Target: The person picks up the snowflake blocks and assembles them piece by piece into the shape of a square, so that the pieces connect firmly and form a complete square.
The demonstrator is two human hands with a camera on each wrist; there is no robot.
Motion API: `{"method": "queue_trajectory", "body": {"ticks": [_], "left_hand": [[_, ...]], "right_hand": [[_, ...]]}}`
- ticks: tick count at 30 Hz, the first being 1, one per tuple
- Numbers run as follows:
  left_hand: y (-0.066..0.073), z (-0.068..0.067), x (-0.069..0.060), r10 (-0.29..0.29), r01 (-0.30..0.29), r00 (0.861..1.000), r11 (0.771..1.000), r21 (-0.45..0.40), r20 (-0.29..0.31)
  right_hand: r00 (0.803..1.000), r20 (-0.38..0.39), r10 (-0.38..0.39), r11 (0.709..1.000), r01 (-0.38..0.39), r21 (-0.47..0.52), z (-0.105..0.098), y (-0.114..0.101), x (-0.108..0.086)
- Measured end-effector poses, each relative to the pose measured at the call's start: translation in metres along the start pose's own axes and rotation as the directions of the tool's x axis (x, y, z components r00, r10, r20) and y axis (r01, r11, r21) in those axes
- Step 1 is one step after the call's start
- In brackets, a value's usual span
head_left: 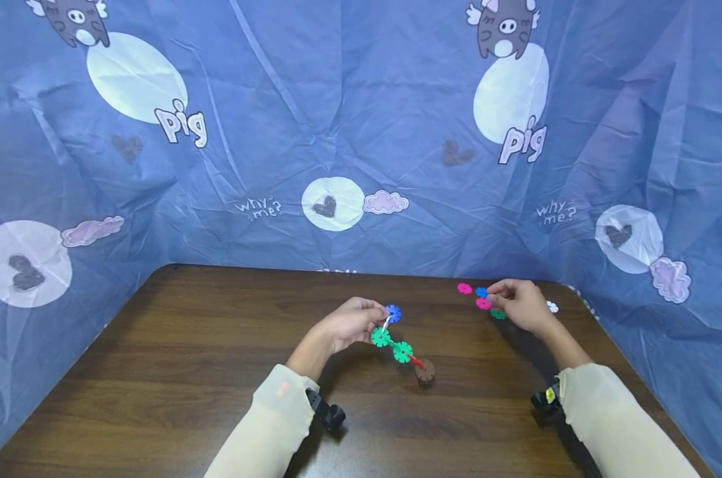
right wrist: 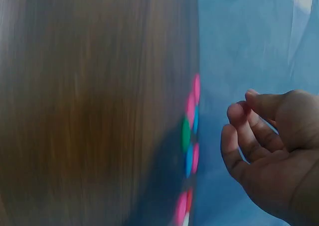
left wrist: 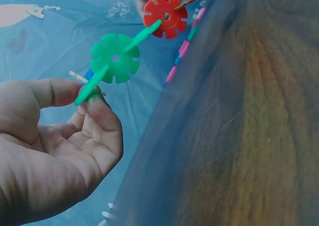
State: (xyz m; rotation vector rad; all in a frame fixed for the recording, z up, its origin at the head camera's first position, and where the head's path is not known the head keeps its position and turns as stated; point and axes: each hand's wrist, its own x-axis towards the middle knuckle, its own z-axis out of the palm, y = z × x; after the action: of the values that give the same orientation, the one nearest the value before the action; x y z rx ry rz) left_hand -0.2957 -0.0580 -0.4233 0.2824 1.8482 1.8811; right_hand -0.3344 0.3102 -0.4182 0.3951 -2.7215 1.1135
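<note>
My left hand (head_left: 350, 323) holds up a chain of slotted snowflake discs over the table. In the left wrist view, thumb and forefinger pinch a green disc (left wrist: 87, 92) at one end of a row. The chain has a blue disc (head_left: 393, 313), a white one seen edge-on, green discs (head_left: 403, 352), a red disc (left wrist: 166, 17) and a brown disc (head_left: 425, 372). My right hand (head_left: 519, 307) hovers by loose discs at the back right, fingers loosely bent. Between its fingertips (right wrist: 238, 111) no disc shows in the right wrist view.
Loose discs lie around the right hand: pink (head_left: 465, 289), blue (head_left: 481, 292), green (head_left: 498, 314) and white (head_left: 553, 307). A brown wooden table (head_left: 188, 372) carries them. A blue printed cloth (head_left: 337, 133) hangs behind and at both sides.
</note>
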Motion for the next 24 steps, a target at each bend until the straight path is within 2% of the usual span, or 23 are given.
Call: {"method": "queue_trajectory", "body": {"ticks": [4, 8, 12, 17, 24], "left_hand": [[0.000, -0.002, 0.000, 0.002, -0.002, 1.000, 1.000, -0.002, 0.003], [0.000, -0.002, -0.001, 0.004, -0.004, 1.000, 1.000, -0.001, 0.010], [0.000, -0.002, -0.001, -0.003, 0.003, 1.000, 1.000, 0.006, 0.009], [0.000, -0.002, -0.001, -0.006, 0.006, 1.000, 1.000, 0.018, 0.008], [-0.001, -0.004, 0.000, -0.002, 0.001, 1.000, 1.000, 0.025, 0.026]], "right_hand": [[0.999, -0.054, 0.011, 0.984, -0.021, -0.175, -0.026, 0.033, -0.002], [0.997, -0.050, 0.063, 0.970, -0.073, -0.233, -0.045, 0.060, -0.009], [0.990, -0.031, 0.137, 0.950, -0.140, -0.279, -0.054, 0.079, -0.017], [0.980, -0.007, 0.199, 0.935, -0.192, -0.299, -0.055, 0.091, -0.021], [0.973, 0.006, 0.232, 0.927, -0.219, -0.303, -0.054, 0.091, -0.021]]}}
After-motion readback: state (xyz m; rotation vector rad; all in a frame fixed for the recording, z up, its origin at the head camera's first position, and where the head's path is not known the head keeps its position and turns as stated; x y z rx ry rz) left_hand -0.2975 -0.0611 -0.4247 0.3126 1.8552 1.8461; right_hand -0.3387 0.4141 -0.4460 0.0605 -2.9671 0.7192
